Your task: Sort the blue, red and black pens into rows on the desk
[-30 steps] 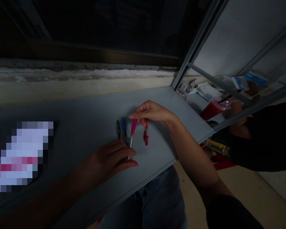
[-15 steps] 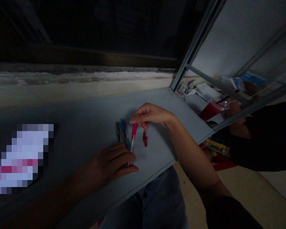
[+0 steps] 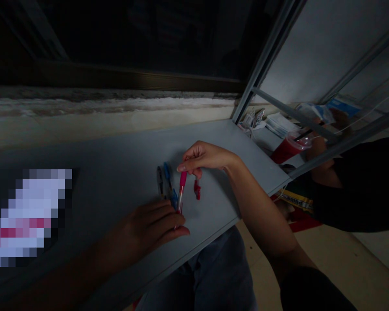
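Note:
Above the grey desk, my right hand [image 3: 202, 155] pinches the pink top of a clear-barrelled pen [image 3: 181, 192] between thumb and fingers. My left hand [image 3: 157, 222] closes around the pen's lower end, whose tip is partly hidden by the fingers. Just below my right hand's curled fingers is a small red piece [image 3: 197, 189]; I cannot tell whether it touches them or lies on the desk. To the left of the held pen lie a blue pen [image 3: 167, 171] and a dark pen [image 3: 160, 178], their lower ends hidden behind my left hand.
A bright pixelated screen area [image 3: 35, 211] is at the left of the desk [image 3: 100, 172]. Beyond the metal frame [image 3: 256, 73] on the right stands a red drink cup [image 3: 288, 147] with a straw, near papers [image 3: 280, 124]. Another person's dark sleeve [image 3: 369, 185] is at far right.
Almost nothing differs. The pen and both hands have shifted only very slightly, both hands still on the pen.

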Demonstrator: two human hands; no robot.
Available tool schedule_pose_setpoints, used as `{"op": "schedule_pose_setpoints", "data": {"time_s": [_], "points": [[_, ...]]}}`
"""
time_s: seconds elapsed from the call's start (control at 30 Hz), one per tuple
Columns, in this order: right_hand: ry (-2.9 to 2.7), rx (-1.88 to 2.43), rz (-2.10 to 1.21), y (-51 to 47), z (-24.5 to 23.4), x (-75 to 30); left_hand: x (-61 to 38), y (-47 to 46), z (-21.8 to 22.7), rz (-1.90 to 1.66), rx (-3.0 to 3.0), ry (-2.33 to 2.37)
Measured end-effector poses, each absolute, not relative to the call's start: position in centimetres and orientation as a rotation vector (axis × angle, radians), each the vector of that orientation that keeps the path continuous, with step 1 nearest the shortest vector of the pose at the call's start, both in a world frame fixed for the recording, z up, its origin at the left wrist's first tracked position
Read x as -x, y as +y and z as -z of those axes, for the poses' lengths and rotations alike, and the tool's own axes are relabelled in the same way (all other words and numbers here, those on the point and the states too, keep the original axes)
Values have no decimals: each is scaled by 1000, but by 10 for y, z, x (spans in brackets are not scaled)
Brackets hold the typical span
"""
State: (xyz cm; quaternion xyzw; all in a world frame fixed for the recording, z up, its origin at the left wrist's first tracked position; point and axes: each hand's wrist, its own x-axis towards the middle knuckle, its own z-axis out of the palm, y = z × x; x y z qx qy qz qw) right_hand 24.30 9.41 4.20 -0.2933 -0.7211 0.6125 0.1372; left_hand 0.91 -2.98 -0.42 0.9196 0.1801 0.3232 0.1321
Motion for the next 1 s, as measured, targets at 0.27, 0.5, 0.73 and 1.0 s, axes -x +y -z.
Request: {"op": "schedule_pose_setpoints", "data": {"time_s": [0.27,0.5,0.73,1.0], "points": [[-2126,860,-1766,94,-43,-243,-8,-29,8,-938,-2688,500],[-2119,863,-1780,93,-45,-243,-9,-28,9,-899,-2689,525],[-2114,849,-1768,92,-44,-243,-9,-28,8,-911,-2667,525],[-2062,812,-1605,98,-40,-242,-8,-28,6,-914,-2678,625]]}}
